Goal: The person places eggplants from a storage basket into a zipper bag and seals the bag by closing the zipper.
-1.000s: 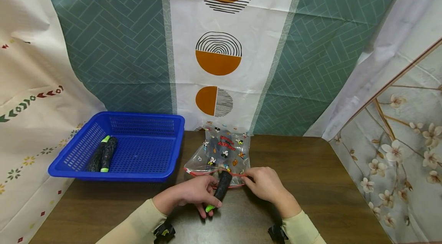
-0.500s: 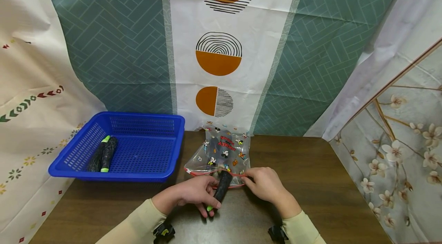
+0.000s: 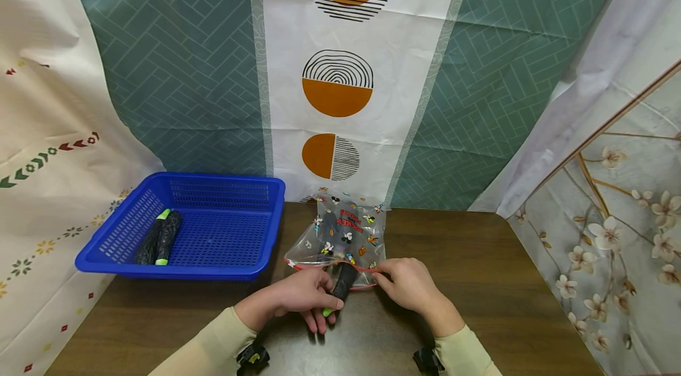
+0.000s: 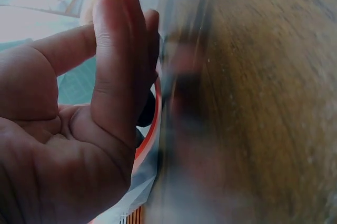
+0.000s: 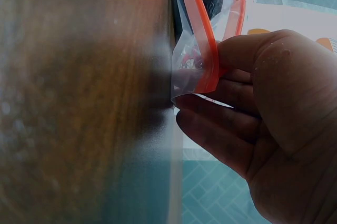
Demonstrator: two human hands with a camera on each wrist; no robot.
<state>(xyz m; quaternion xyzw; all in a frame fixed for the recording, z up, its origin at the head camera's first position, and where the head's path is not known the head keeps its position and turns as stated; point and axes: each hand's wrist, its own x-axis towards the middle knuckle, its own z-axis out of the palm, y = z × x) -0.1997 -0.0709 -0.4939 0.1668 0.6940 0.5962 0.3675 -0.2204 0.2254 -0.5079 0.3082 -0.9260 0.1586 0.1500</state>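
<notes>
A dark, bumpy cucumber (image 3: 344, 281) with a light green end lies tilted in the mouth of a clear zip bag (image 3: 346, 234) printed with cartoon figures. Its far part is inside the bag. My left hand (image 3: 305, 296) holds the cucumber near the green end, thumb on top and fingers beside it. With thumb and fingers my right hand (image 3: 407, 281) pinches the right corner of the bag's red zip edge (image 5: 205, 34). In the left wrist view my fingers (image 4: 113, 50) hide most of the cucumber.
At the left stands a blue plastic basket (image 3: 260, 272) with two more dark cucumbers (image 3: 167, 237) in it. The brown wooden table (image 3: 452, 240) runs back to a patterned curtain (image 3: 340, 27). Flowered cloth (image 3: 606, 246) hangs at the right.
The cucumber has slid a little farther into the bag, away from me, pushed along by my left hand. My right hand has kept its place on the bag's edge.
</notes>
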